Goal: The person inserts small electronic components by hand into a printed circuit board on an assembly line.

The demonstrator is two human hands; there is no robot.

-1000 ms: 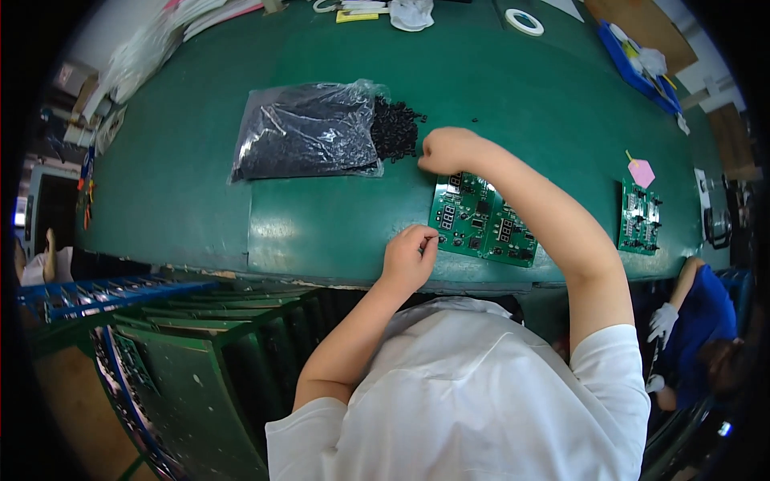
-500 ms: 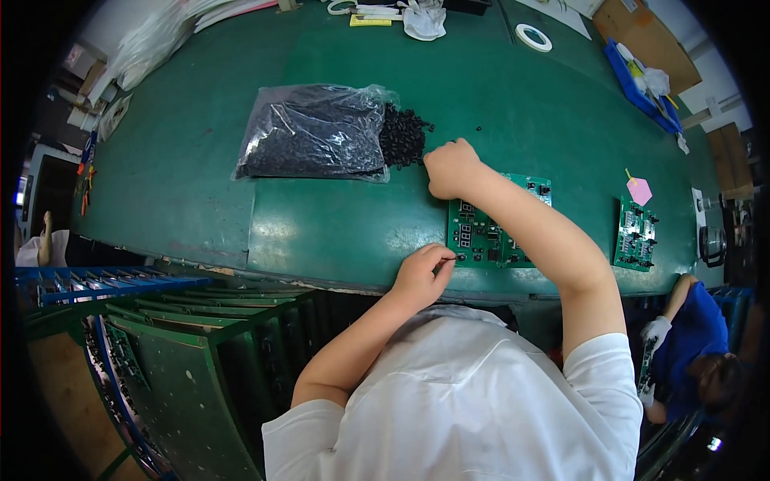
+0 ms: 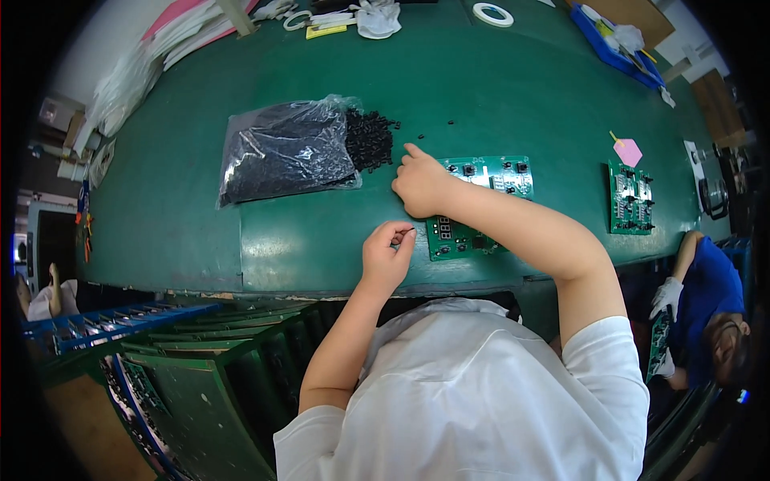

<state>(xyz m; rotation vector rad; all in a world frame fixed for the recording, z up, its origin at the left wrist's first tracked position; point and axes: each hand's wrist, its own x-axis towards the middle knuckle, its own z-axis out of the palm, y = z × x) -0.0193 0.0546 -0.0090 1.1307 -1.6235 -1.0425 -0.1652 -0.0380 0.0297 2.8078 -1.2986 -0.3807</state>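
Note:
My left hand (image 3: pixel 387 255) is pinched closed on a small black part (image 3: pixel 411 230), just off the left edge of a green circuit board (image 3: pixel 442 246). That board carries dark digit displays and several black components; my right hand and forearm hide its middle. At the board's upper left, my right hand (image 3: pixel 423 186) has its index finger stretched out and the others curled; its thumb is hidden. The fingertip is close to a heap of small black parts (image 3: pixel 370 140) spilling from a clear plastic bag (image 3: pixel 285 152). One loose black piece (image 3: pixel 421 136) lies beyond that finger.
A second circuit board (image 3: pixel 631 200) with a pink tag (image 3: pixel 628 151) lies on the right of the green table. Tape (image 3: pixel 492 14) and a blue tray (image 3: pixel 616 50) are at the back. A co-worker in blue (image 3: pixel 710 280) wears white gloves at lower right. Green racks (image 3: pixel 184 385) stand lower left.
My left hand has drawn away from the board's near left corner, still pinching the black part. My right index finger has straightened, and a loose piece now shows near it. The whole view has shifted.

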